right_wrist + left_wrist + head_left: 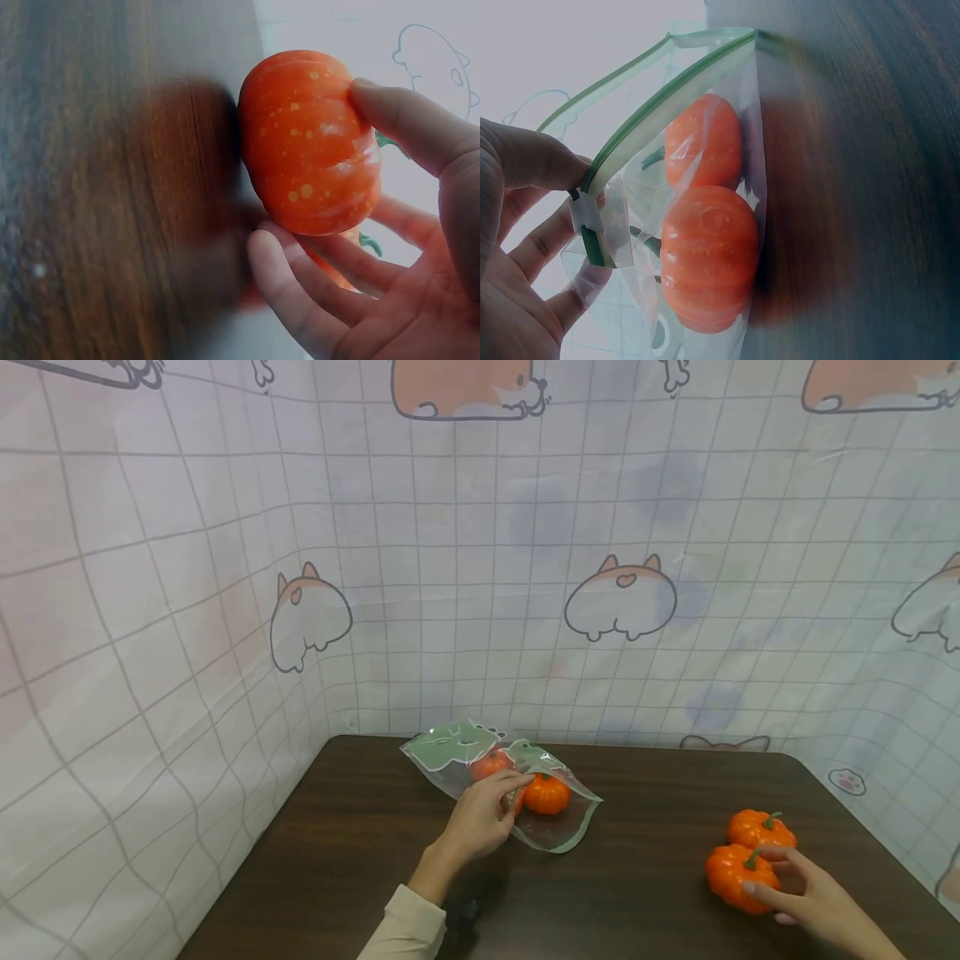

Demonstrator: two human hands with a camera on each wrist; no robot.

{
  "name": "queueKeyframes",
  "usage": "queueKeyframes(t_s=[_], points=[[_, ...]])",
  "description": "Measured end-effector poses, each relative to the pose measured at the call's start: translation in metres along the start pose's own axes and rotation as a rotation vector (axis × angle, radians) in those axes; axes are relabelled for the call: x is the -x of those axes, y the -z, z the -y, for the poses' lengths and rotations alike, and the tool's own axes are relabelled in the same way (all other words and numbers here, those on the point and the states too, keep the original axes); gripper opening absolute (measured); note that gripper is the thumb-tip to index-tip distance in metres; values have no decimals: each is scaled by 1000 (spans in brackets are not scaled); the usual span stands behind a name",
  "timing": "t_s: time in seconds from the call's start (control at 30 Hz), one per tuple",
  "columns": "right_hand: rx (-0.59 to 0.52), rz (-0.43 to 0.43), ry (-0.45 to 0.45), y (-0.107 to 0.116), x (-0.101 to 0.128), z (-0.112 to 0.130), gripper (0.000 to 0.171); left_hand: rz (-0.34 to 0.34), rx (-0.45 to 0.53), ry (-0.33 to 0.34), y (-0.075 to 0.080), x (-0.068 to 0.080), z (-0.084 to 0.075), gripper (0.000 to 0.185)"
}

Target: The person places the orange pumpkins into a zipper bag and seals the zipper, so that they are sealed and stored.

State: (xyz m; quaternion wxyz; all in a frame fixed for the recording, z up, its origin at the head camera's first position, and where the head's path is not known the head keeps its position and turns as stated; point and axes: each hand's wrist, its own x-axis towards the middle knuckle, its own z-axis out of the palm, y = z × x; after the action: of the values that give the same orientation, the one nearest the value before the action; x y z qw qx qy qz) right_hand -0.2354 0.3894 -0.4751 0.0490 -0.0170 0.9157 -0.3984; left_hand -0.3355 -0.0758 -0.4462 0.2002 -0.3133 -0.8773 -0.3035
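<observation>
Head view: my left hand pinches the mouth of the clear zip bag at the table's far centre; two small pumpkins lie inside. My right hand grips the near pumpkin at near right; a second pumpkin touches it behind.

Left wrist view: thumb and fingers pinch the bag's green zip strip.

Right wrist view: fingers and thumb curl round the speckled pumpkin, which rests on the table.

From the right wrist we see the second loose pumpkin only as a sliver at five o'clock of the gripped pumpkin, behind the right hand. The bag runs off the left wrist view's bottom edge, and the tabletop is blurred.
</observation>
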Motion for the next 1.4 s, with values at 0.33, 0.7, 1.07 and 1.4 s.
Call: queueKeyframes(t_s=[0.33, 0.7, 1.07, 1.4], points=[[-64, -36, 64, -5, 1, 1, 64, 1, -5, 0, 1, 1, 0, 44], [123, -197, 147, -5, -3, 12, 59, 8, 0, 3, 2, 0, 0, 44], [68, -149, 151, -2, -14, 39, 60, 18, 8, 14, 4, 1, -2, 46], [40, -114, 196, -3, -24, 61, 60, 14, 1, 7, 3, 1, -2, 47]])
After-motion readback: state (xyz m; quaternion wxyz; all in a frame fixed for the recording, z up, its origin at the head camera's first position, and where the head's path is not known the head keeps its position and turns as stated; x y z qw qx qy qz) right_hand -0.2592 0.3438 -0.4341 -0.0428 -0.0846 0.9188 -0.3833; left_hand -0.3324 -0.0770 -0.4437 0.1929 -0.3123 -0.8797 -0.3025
